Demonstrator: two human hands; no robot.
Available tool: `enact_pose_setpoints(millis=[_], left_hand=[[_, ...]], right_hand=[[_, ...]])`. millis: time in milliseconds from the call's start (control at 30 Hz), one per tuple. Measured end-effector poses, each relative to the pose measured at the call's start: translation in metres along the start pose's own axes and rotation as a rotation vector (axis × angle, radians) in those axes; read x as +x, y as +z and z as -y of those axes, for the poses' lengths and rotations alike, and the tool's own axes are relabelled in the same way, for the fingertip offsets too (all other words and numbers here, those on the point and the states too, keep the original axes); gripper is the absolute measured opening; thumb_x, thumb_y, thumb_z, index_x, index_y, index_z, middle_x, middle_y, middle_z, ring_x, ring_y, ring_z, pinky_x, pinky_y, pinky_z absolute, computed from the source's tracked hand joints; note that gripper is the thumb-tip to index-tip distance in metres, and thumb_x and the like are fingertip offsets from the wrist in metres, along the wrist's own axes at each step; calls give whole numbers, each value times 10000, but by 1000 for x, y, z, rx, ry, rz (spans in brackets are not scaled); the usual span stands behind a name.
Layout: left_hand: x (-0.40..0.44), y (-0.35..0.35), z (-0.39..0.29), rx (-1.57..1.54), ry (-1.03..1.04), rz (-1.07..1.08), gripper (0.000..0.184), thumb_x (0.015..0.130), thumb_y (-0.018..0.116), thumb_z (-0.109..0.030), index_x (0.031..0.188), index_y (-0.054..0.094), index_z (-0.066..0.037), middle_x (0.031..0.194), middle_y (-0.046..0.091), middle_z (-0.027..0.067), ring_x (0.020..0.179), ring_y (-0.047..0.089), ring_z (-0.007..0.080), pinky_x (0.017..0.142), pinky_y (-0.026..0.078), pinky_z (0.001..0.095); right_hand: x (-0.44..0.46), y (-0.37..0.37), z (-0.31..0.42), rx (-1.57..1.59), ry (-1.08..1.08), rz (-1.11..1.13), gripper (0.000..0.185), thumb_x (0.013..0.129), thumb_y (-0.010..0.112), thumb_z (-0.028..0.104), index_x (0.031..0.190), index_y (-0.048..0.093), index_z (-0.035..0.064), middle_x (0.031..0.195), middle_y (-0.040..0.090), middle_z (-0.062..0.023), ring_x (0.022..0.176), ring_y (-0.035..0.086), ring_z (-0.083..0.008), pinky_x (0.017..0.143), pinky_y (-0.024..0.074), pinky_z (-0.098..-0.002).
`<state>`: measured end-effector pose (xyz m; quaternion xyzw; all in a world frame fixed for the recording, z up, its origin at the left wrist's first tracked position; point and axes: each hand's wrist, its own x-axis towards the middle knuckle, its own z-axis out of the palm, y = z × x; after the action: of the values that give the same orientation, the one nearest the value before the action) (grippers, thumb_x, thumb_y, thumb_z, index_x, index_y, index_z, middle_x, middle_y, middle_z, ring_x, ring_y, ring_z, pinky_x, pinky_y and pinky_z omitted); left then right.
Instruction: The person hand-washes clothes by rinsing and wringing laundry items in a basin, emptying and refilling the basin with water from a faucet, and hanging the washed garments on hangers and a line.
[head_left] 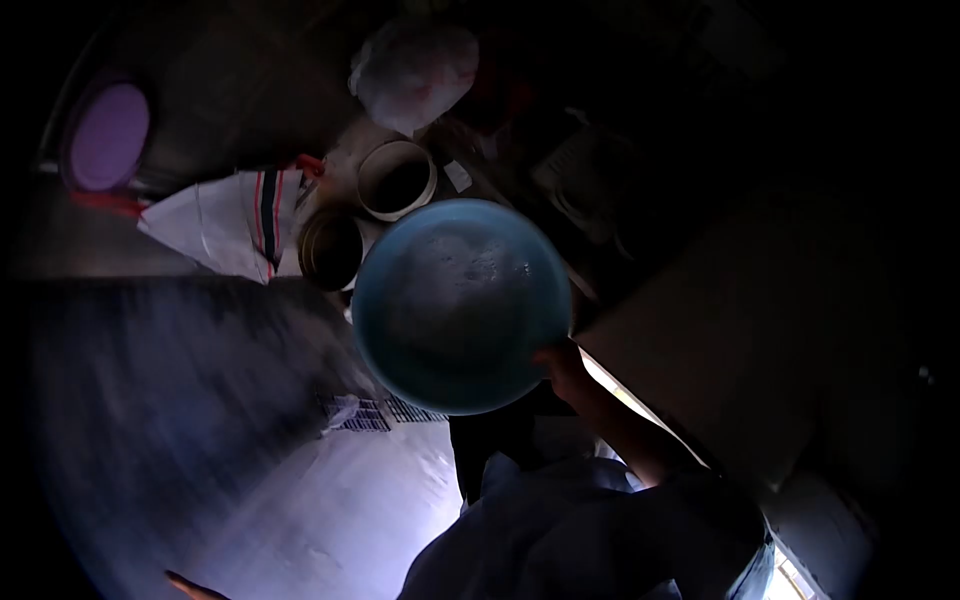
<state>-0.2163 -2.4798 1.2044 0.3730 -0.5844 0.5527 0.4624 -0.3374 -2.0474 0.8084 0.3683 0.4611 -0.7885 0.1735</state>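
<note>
My right hand (564, 369) grips the rim of a round blue basin (400, 375) at its lower right side. The fingers are closed on the edge, and the thumb shows over the rim. Inside the basin is a pale, cloudy sheen with small bright glints; I cannot tell whether this is water or a wet bottom. My left hand (195, 588) shows only in part at the bottom left edge, stretched out, well apart from the basin, with nothing visible in it.
Beyond the basin stand a pale round bucket (364, 188) and a darker round container (308, 250). A white striped sack (215, 215), a purple round lid or basin (110, 138) and a white plastic bag (418, 75) lie farther off. Dark grates (360, 414) are set by the floor.
</note>
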Motion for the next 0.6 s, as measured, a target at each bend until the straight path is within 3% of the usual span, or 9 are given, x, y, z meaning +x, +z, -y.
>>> enact_pose_setpoints(millis=[133,267,367,467,600], left_hand=[[-16,15,-97,-468,220,70,613,710,653,-460,1180,523,-89,1168,466,160,1059,441,341,758,397,554],[-32,29,-182,-829,368,152,628,709,651,-470,1192,509,-94,1175,461,160,1069,435,344,764,394,560],[-30,28,-250,-970,423,178,640,708,649,-478,1201,498,-99,1181,457,160,1076,430,346,769,392,563],[-22,13,-308,-1067,497,187,651,708,647,-485,1210,488,-103,1187,452,160,1083,425,348,774,389,567],[-10,-22,-390,-1164,581,165,667,706,645,-496,1222,474,-109,1195,447,160,1093,419,350,780,386,573]], right_hand=[[27,34,49,102,44,-79,217,675,624,48,887,586,20,740,582,-72,639,579,-164,520,434,-321],[93,19,5,328,37,-173,244,708,575,44,947,569,-6,781,589,-89,673,598,-203,564,503,-334],[104,30,52,382,91,-148,395,703,526,8,1096,485,-9,982,549,-147,816,592,-280,641,546,-382],[166,-9,14,485,71,-108,421,700,515,5,1118,471,-9,1014,538,-149,865,588,-290,650,547,-406],[232,-37,31,666,119,-290,380,723,519,36,1097,463,-6,1030,528,-156,873,584,-308,659,543,-472]])
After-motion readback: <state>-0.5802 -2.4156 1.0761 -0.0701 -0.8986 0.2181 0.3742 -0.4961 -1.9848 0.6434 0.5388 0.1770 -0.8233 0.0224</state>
